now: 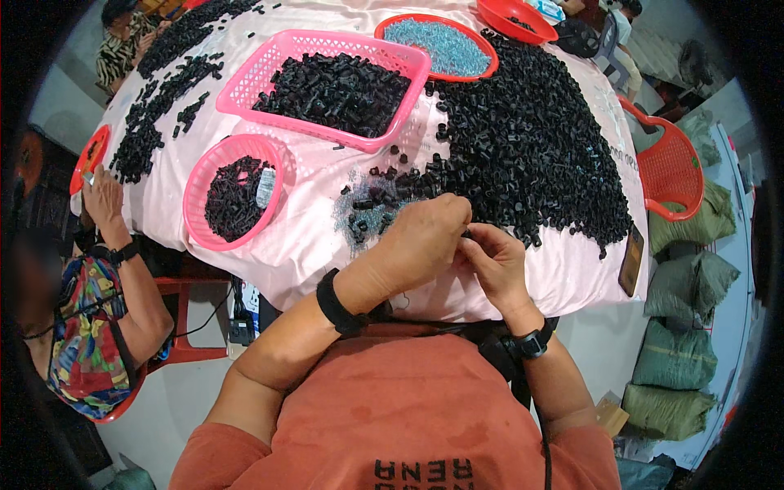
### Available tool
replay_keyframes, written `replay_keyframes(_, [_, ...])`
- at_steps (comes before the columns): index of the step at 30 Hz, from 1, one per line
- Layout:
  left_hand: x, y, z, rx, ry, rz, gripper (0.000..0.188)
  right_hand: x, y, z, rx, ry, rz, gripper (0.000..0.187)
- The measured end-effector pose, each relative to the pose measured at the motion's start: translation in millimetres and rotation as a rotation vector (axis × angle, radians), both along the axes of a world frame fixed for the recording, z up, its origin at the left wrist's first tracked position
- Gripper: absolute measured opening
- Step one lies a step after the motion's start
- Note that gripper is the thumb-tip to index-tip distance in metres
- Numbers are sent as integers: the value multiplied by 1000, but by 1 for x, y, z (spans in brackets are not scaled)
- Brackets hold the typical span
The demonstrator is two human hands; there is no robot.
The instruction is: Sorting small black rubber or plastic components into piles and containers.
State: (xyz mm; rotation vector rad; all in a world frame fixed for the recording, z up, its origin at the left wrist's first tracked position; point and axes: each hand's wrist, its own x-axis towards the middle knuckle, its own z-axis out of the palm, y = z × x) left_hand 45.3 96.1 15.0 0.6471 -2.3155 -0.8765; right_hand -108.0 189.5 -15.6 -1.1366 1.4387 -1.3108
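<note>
A table [563, 273] draped in pale pink spreads across the upper frame, black parts [531, 147] heaped at upper right, presumably for easy reach. From my remote post I see the hands meet at centre — the right hand [500, 265] pinching a small black piece [466, 234] in narrowed fingers, apparently for fine control. The left hand [433, 230] curls close beside it; its fingers are hidden, so I cannot tell what they hold. Left of centre, a round pink basket [196, 196] seems to keep slimmer pieces [233, 204] separate.
</note>
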Motion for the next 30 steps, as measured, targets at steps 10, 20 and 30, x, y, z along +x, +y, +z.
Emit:
replay_keyframes(10, [-8,8,-10,-117,35,-1,19,-3,1,-5,21,-70,-74,15])
replay_keyframes(20, [-13,7,-2,-26,60,10,18,-4,3,-1,46,-90,-116,11])
replay_keyframes(30, [-12,10,-2,66,-36,57,15,-1,3,-4,41,3,-102,10])
